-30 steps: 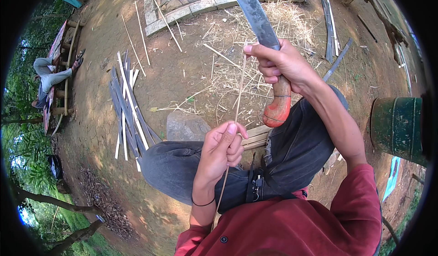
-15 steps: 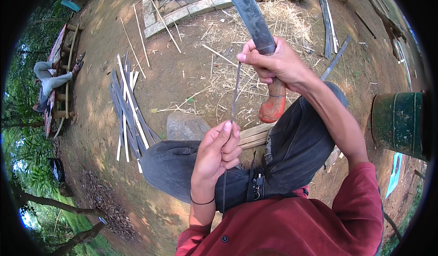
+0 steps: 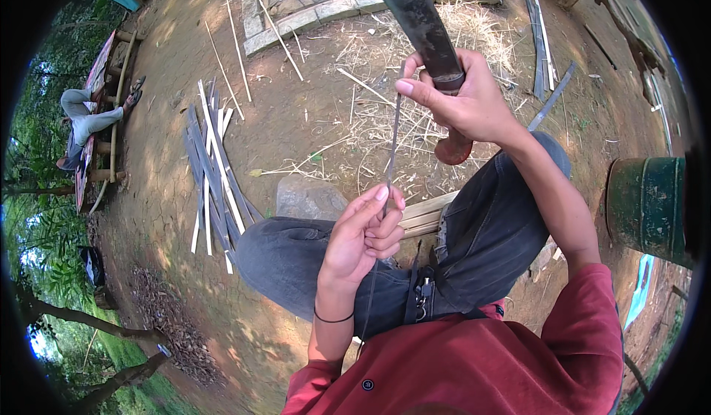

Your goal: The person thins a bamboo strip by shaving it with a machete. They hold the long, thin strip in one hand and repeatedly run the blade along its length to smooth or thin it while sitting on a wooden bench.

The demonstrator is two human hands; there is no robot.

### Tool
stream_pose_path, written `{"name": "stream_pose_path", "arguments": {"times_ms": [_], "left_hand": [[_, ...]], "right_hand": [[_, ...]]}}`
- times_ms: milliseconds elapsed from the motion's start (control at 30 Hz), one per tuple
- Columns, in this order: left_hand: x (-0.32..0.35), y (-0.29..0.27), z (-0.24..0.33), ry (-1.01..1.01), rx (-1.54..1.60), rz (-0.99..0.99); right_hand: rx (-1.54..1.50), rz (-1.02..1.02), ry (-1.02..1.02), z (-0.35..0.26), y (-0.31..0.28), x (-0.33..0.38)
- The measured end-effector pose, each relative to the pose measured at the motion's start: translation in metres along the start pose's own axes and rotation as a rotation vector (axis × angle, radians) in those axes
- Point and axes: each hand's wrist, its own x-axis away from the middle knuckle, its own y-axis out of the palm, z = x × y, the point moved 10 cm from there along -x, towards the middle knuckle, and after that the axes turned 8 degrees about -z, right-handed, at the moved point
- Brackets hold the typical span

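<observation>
A thin dark strip runs between my two hands, its upper end at the thumb of my right hand. That hand is also wrapped round a machete, its broad dark blade pointing up and away and its reddish wooden handle showing below the palm. My left hand pinches the strip between thumb and fingers above my lap. The strip's lower length hangs down past my left wrist toward my shirt. Pale split lengths of bamboo lie between my legs.
Left of my knee lies a pile of dark and pale strips beside a flat stone. Shavings cover the ground ahead, near a stone-edged fire pit. A green drum stands right. A person lies on a bench at far left.
The machete has tilted, and less of its handle shows below my right hand. Both hands have shifted slightly right and up, with the strip still between them.
</observation>
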Motion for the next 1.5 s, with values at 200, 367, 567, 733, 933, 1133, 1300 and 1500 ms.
{"name": "stream_pose_path", "arguments": {"times_ms": [200, 367, 567, 733, 933, 1133, 1300, 1500], "left_hand": [[0.0, 0.004, 0.003, -0.01, -0.04, -0.111], [-0.002, 0.006, 0.0, -0.049, -0.079, -0.087], [-0.001, 0.018, -0.01, -0.08, -0.033, -0.144], [0.0, 0.021, -0.012, -0.097, -0.037, -0.169], [-0.007, 0.026, -0.01, -0.077, -0.015, -0.212], [-0.023, 0.031, 0.004, -0.001, -0.006, -0.194], [-0.025, 0.013, 0.015, 0.057, -0.075, 0.02], [-0.012, -0.014, 0.043, 0.239, -0.224, 0.256]], "right_hand": [[-0.461, 0.069, 0.155, 0.019, -0.012, 0.0], [-0.449, 0.073, 0.16, 0.019, -0.024, 0.001], [-0.453, 0.002, 0.14, 0.012, -0.021, 0.005], [-0.558, -0.015, 0.162, 0.008, -0.017, 0.009], [-0.611, -0.084, 0.169, 0.01, -0.012, 0.012], [-0.466, -0.071, 0.235, 0.012, -0.003, 0.016], [-0.389, -0.058, 0.306, 0.02, 0.005, 0.021], [-0.058, -0.017, 0.219, 0.027, 0.009, 0.029]]}}
